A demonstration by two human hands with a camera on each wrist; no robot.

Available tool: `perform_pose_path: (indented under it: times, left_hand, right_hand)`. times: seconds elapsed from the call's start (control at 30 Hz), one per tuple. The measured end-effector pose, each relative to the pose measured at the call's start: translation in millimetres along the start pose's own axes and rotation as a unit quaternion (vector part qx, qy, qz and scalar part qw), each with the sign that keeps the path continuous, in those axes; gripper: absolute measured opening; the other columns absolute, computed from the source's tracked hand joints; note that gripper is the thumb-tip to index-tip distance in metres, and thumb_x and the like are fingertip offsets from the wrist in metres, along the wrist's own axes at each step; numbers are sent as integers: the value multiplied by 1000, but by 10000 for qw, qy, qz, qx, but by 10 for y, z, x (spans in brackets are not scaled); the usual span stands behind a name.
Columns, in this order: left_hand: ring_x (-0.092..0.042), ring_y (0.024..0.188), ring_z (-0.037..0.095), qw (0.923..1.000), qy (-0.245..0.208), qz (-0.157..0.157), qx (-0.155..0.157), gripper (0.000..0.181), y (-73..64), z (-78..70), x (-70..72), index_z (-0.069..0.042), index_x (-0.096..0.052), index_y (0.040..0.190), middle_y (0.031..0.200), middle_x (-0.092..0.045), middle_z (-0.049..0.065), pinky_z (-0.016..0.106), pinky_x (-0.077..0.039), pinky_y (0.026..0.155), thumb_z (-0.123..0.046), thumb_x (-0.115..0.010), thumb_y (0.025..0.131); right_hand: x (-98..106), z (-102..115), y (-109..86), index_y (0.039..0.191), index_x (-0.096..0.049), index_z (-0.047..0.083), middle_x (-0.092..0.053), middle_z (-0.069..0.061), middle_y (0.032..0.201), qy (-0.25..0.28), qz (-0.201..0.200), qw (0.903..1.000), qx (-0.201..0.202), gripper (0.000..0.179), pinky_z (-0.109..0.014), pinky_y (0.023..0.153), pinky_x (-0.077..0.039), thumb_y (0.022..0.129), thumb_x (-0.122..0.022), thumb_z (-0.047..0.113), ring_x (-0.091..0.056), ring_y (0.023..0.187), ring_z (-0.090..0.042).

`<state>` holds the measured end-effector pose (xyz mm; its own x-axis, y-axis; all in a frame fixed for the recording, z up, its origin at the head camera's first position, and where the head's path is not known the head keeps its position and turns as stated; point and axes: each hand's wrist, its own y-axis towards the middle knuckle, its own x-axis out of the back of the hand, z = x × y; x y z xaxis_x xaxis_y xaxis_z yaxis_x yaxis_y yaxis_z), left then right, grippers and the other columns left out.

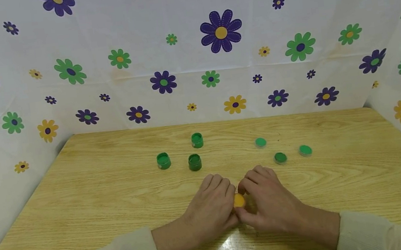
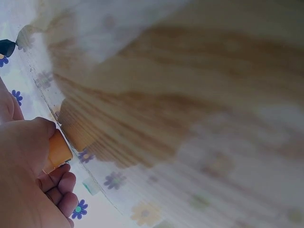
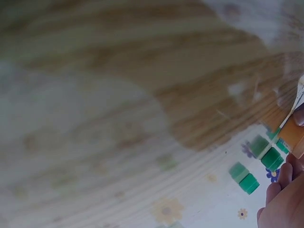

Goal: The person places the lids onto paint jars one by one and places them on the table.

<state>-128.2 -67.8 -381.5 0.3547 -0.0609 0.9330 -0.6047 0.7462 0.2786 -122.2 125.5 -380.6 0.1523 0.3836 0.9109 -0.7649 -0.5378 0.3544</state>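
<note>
Near the front middle of the table, both hands meet at a small paint jar [image 1: 238, 200] with orange-yellow colour. My left hand [image 1: 210, 203] grips it from the left, its fingers curled round the side. From the right, my right hand [image 1: 270, 200] pinches it between thumb and fingers. Much of the jar is hidden behind the hands in the head view. The left wrist view shows the orange jar [image 2: 59, 151] between thumb and curled fingers. At the right edge of the right wrist view, the orange jar [image 3: 290, 137] shows beside the fingers.
Three uncapped green paint jars, one at the back [image 1: 197, 141], one at the left [image 1: 163, 161] and a darker one [image 1: 195, 162], stand beyond the left hand. Three green lids [image 1: 260, 142] [image 1: 280, 158] [image 1: 305, 151] lie beyond the right hand. A flowered cloth [image 1: 184, 56] hangs behind the wooden table [image 1: 100, 195].
</note>
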Motion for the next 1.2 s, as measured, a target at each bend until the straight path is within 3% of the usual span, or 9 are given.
perform_pose_path:
  times: [0.3, 0.6, 0.9, 1.2]
  left_hand:
    - [-46, 90, 17, 10000, 8, 81, 0, 36, -2, 0, 1, -13, -58, 89, 86, -52, -3, 30, -36, 86, -48, -65, 87]
    - [-46, 89, 17, 10000, 93, 10, -9, 35, -5, -6, -3, -14, -57, 88, 85, -52, -3, 30, -36, 86, -48, -64, 87]
    - [-46, 91, 17, 10000, -4, 88, 42, 38, -14, 0, -1, -13, -59, 94, 88, -54, -3, 30, -36, 88, -50, -62, 89]
    - [-44, 89, 17, 10000, -30, 6, 65, 35, -12, -4, -5, -14, -59, 94, 89, -55, -3, 30, -36, 87, -48, -58, 92]
  right_hand:
    - [9, 3, 0, 82, -59, 21, -55, 9, 88, -45, 65, 9999, -102, 26, -40, 93, -41, 80, -73, 42, -46, 89, -11]
    - [-5, -7, -3, 78, -59, 21, -55, 10, 83, -154, -150, 9998, -15, 29, -40, 92, -43, 79, -75, 45, -46, 87, -10]
    - [11, -1, 7, 90, -68, 19, -58, 9, 89, 67, -88, 9999, 24, 27, -41, 93, -42, 80, -74, 43, -47, 91, -11]
    - [18, -9, 6, 92, -68, 20, -55, 11, 88, 95, 40, 9999, 56, 23, -41, 93, -41, 78, -72, 37, -45, 92, -10]
